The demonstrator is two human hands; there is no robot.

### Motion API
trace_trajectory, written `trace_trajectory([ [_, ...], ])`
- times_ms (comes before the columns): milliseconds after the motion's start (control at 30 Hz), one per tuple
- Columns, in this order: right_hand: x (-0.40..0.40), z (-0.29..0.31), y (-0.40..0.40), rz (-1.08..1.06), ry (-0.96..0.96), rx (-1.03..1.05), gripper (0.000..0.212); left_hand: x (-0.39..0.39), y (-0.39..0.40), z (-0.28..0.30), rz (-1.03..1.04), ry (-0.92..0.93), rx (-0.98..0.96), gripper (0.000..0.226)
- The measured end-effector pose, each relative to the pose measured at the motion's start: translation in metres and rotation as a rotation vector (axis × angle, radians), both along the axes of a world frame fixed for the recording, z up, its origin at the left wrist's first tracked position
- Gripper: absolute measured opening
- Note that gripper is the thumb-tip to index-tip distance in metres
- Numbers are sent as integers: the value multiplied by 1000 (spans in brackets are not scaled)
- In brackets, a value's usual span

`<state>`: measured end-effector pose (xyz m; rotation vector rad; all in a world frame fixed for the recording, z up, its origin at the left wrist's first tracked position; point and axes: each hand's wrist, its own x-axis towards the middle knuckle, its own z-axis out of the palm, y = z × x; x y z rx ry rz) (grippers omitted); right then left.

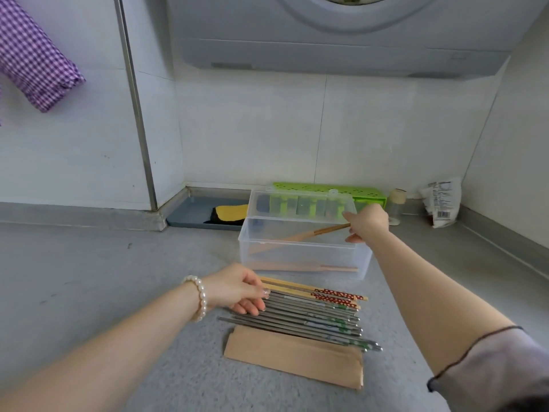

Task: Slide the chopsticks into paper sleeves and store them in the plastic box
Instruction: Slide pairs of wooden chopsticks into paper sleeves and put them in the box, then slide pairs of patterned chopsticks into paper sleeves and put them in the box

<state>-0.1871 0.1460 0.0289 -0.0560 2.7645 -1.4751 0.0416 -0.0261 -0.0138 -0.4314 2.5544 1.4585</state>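
Observation:
A clear plastic box (364, 260) stands open on the grey counter, its lid (301, 205) tipped up behind it. My right hand (368, 223) grips the top end of a sleeved pair of chopsticks (300, 237) that slants down into the box. Another sleeved pair (300, 266) lies flat on the box's floor. In front of the box lies a row of loose chopsticks (315, 318), mostly metal, with a wooden red-patterned pair (326, 292) at the back. My left hand (237, 288) rests fingers-down on their left ends. A stack of brown paper sleeves (294, 356) lies nearest me.
A green perforated holder (368, 195) stands against the wall behind the box. A small jar (396, 206) and a crumpled packet (444, 203) sit at the back right. A grey tray (190, 214) with a yellow and black cloth is at the back left.

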Motion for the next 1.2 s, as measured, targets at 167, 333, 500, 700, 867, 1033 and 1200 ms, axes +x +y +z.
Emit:
trace_trajectory([
  [167, 11, 1, -5, 109, 139, 339, 34, -3, 3, -2, 0, 25, -39, 14],
  [333, 21, 3, -2, 256, 329, 183, 32, 0, 9, 0, -13, 96, -138, 8],
  [500, 57, 10, 27, 614, 316, 257, 6, 4, 19, 2, -49, 155, -246, 7],
  [700, 77, -30, 58, 771, 102, 599, 6, 12, 39, 1, -120, 211, -409, 7],
  [867, 77, -60, 67, 673, 141, 576, 6, 21, 54, -3, -216, 197, -513, 23],
  [1033, 78, -68, 72, 634, 152, 547, 4, 27, 61, -10, -210, 196, -638, 37],
  [1200, 82, -67, 75, 649, 288, 663, 19, 32, 64, -15, -188, 185, -617, 48],
])
